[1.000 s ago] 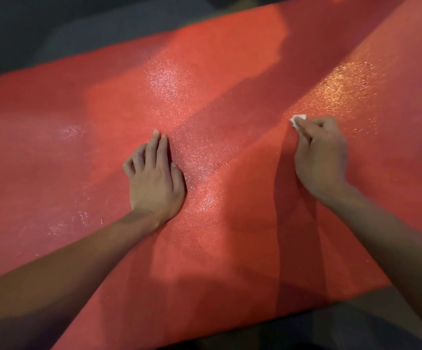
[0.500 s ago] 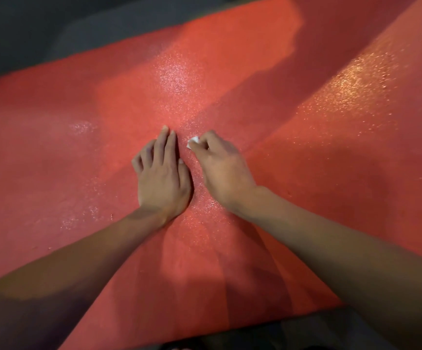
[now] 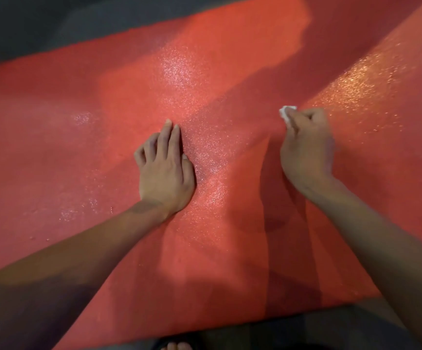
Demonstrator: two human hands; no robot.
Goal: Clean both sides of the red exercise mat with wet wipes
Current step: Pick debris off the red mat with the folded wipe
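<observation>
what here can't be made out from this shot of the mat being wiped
Head view only:
- Wet wipe: only a white corner shows; the right hand gripping it covers the rest, so its size and dirtiness are unknown.
- Red mat: its underside is hidden, and its ends are cut off by the left and right frame edges.
- Mat under the left hand, which presses flat: covered.
- Toes: cut off by the bottom edge.

Dark grey floor [image 3: 40, 29], dimly lit.
Warm light falling in patches, crossed by long shadows; floor visible along far and near edges.
</observation>
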